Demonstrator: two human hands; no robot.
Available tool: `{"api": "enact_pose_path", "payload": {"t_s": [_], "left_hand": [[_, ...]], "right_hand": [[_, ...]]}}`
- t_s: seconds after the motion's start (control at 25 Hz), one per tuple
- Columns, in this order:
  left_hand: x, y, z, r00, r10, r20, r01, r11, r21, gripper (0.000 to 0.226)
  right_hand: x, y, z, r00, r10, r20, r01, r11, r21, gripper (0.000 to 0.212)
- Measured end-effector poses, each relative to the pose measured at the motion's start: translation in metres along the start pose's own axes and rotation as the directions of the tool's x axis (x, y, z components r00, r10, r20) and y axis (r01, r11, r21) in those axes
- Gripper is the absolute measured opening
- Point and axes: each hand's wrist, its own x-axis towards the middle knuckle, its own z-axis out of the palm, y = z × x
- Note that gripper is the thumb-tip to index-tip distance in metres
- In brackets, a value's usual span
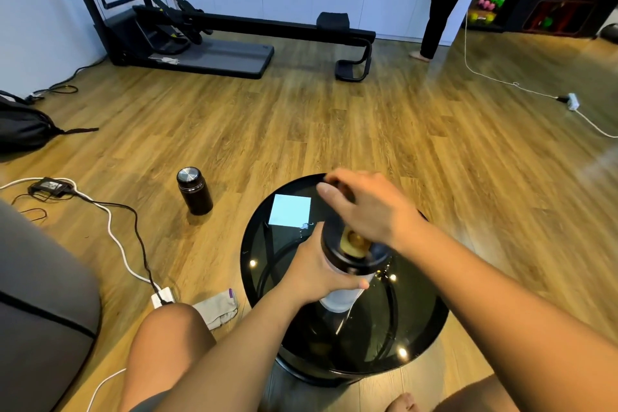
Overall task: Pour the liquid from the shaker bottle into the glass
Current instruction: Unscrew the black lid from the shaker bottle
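Shaker bottle stood at lower centre on the round glass table, our left hand clenched around its body, our right hand gripping a dark cap above it. We judged a steady hold best; no glass was visible.

Glossy black glass table, frosted plastic shaker bottle, wood-grain floor

In front of me I see a round tabletop of dark glass with a black rim, standing on the wooden floor; on it stands the shaker bottle, upright near the middle; a pale blue square of paper lies flat toward its far edge; small water drops sit just beside the paper.
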Motion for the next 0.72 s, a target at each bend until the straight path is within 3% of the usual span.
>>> {"api": "enact_pose_path", "payload": {"t_s": [0.08, 0.12, 0.2, 0.28, 0.32, 0.4, 0.48, 0.52, 0.6, 0.72], "left_hand": [[0.002, -0.002, 0.000, 1.000, 0.005, 0.011, -0.005, 1.000, 0.015, 0.109], [0.002, -0.001, 0.000, 1.000, 0.013, 0.015, -0.014, 1.000, 0.025, 0.109], [0.000, -0.001, 0.001, 1.000, 0.016, 0.017, -0.016, 0.999, 0.035, 0.105], [-0.001, -0.001, 0.001, 1.000, 0.017, 0.004, -0.018, 1.000, 0.008, 0.104], [-0.002, -0.001, 0.001, 1.000, 0.018, 0.001, -0.018, 1.000, 0.000, 0.107], [-0.001, 0.001, 0.000, 1.000, 0.009, 0.003, -0.009, 1.000, 0.007, 0.108], [0.001, 0.002, 0.001, 1.000, -0.004, 0.003, 0.004, 1.000, 0.011, 0.104], [0.001, 0.003, 0.001, 1.000, -0.002, 0.008, 0.002, 1.000, 0.013, 0.103], [0.000, 0.004, 0.001, 1.000, 0.005, 0.018, -0.005, 1.000, 0.021, 0.104], [-0.003, 0.002, 0.002, 1.000, 0.028, 0.002, -0.028, 1.000, -0.006, 0.106]], "right_hand": [[-0.001, 0.010, 0.001, 0.982, 0.174, 0.076, -0.139, 0.931, -0.337, 0.065], [-0.003, 0.008, 0.007, 0.980, 0.162, 0.112, -0.117, 0.935, -0.335, 0.066], [-0.006, -0.009, 0.016, 0.988, -0.016, 0.156, 0.028, 0.997, -0.070, 0.059], [-0.009, -0.020, 0.018, 0.974, -0.166, 0.156, 0.124, 0.961, 0.248, 0.044], [-0.008, -0.018, 0.016, 0.981, -0.166, 0.104, 0.127, 0.943, 0.309, 0.038], [-0.002, -0.005, 0.007, 0.998, -0.068, -0.003, 0.068, 0.989, 0.130, 0.043], [-0.001, 0.008, 0.000, 0.994, 0.106, 0.015, -0.099, 0.961, -0.259, 0.057], [-0.003, 0.011, 0.003, 0.987, 0.157, 0.046, -0.133, 0.934, -0.331, 0.061], [-0.004, 0.003, 0.012, 0.993, 0.056, 0.101, -0.034, 0.977, -0.210, 0.063], [-0.007, -0.016, 0.018, 0.974, -0.148, 0.173, 0.108, 0.970, 0.217, 0.049]]}}
